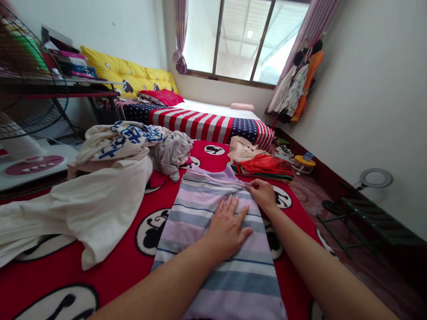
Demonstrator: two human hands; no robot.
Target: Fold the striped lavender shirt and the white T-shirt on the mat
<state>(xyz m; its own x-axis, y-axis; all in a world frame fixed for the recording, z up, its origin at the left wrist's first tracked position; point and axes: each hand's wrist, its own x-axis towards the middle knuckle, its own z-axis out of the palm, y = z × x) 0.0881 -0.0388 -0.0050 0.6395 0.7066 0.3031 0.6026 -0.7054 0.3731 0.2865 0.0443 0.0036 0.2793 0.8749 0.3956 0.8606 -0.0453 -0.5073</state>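
1. The striped garment (216, 249), banded in lilac, grey-blue and white, lies spread flat on a red bedspread (116, 271) printed with black-and-white cartoon roundels; its near end runs toward the bottom edge of the view.
2. The left hand (228, 229) rests palm-down on the middle of the striped garment, its fingers (230, 206) spread wide and flat on the cloth, holding nothing.
3. The right hand (263, 193) sits at the garment's far right corner, its fingers curled narrow and pinching the cloth's edge there.
4. To the left of the garment, touching its far left edge or just beside it, sprawls a large cream cloth (100, 209), crumpled and unfolded.
5. Beyond that, left of the garment's far end, a white garment with blue print (126, 135) is heaped beside a grey garment (171, 153).
6. Just past the garment's far right corner lies a folded red stack (267, 165) with a beige piece (242, 149) behind it.
7. Farther beyond the garment lies a stars-and-stripes blanket (200, 123), then a red pillow (162, 97) against a yellow headboard (130, 75).
8. Well to the left of the garment stands a fan (26, 80); well to its right, by the wall, stands a ring light (376, 178).
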